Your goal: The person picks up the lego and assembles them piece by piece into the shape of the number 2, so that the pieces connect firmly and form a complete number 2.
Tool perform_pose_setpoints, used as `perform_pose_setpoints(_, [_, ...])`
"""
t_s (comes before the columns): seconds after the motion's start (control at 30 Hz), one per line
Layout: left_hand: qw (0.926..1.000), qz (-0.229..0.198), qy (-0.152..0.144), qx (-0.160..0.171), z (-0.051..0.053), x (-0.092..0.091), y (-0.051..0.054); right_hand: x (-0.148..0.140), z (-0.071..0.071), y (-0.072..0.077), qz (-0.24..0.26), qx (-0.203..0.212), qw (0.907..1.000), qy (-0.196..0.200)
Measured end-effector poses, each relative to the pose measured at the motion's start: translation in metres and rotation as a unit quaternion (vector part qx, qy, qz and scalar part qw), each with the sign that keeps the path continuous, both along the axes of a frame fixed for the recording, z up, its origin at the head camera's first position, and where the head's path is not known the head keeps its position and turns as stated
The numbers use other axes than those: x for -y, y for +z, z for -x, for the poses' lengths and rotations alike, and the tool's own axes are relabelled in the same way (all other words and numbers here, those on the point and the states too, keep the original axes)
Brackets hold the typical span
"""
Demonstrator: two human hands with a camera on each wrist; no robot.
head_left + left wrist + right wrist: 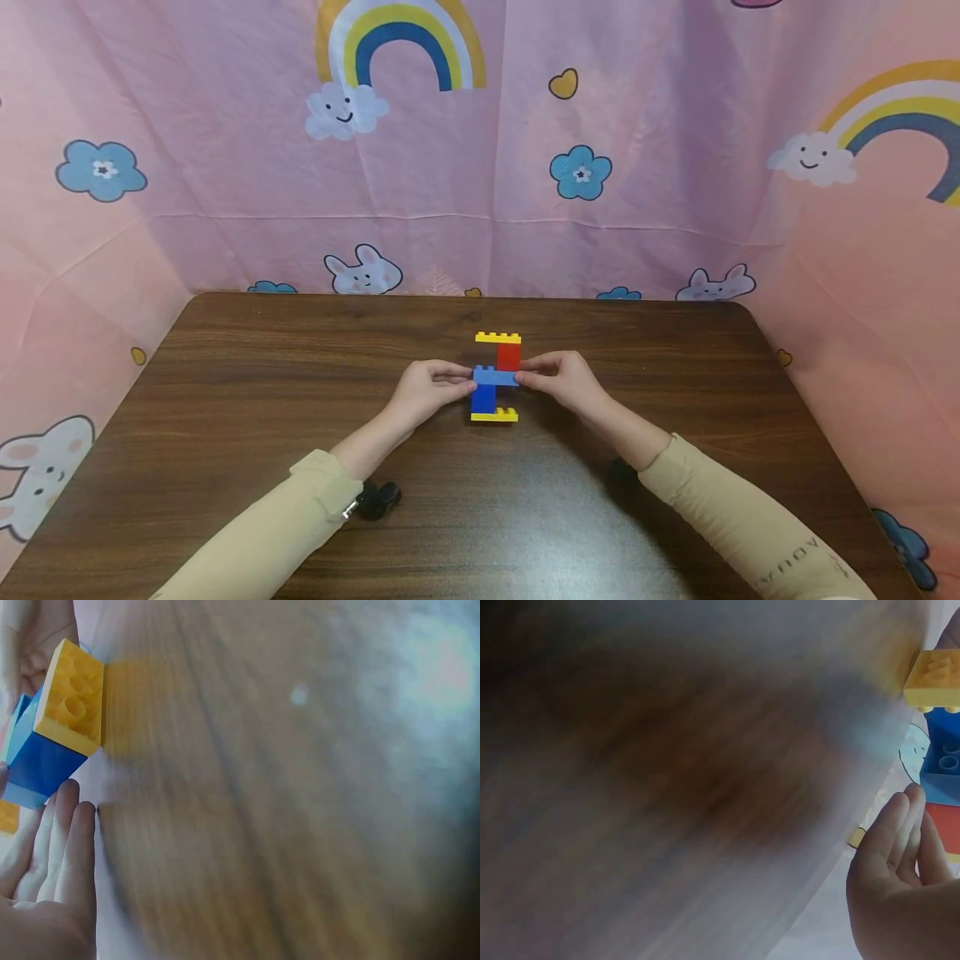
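Note:
A stack of toy building bricks stands upright near the middle of the table. From the bottom up come a yellow brick, a dark blue brick, a light blue brick, a red brick and another yellow brick. The dark blue one sits at the left, the red one at the right. My left hand pinches the light blue brick's left end, and my right hand pinches its right end. Both wrist views catch the stack only in part, at the frame edge.
Brown wood tabletop spreads around the stack. Behind it and at both sides hangs a pink printed cloth. A black wrist device shows under the left sleeve, and another dark one by the right forearm.

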State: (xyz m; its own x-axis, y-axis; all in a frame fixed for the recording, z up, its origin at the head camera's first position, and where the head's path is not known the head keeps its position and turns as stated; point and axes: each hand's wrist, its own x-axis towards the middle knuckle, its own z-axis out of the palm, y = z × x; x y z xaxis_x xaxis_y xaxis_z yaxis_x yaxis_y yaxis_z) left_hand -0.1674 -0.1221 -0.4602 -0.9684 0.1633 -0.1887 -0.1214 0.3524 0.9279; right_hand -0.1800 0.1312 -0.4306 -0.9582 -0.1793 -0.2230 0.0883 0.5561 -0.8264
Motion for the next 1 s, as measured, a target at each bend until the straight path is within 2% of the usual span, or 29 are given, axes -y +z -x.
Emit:
perform_pose_setpoints(0.33, [0.9999,0.011,0.005,-0.005,0.0002,-0.0050,0.0050,-0.0040,0.0059,-0.0060,0.001,0.004,1.0000,0.004])
perform_pose_setpoints(0.67, [0.9999,0.001,0.010,-0.012,0.0027,-0.0081,0.0047,-0.0061,0.0087,-0.0066,-0.002,0.017,0.9998,0.004])
perform_pose_setpoints(1.0, [0.9980,0.045,0.022,-0.039,0.0041,-0.0100,0.0062,-0.0058,0.0100,-0.0067,-0.004,0.021,0.9997,0.011])
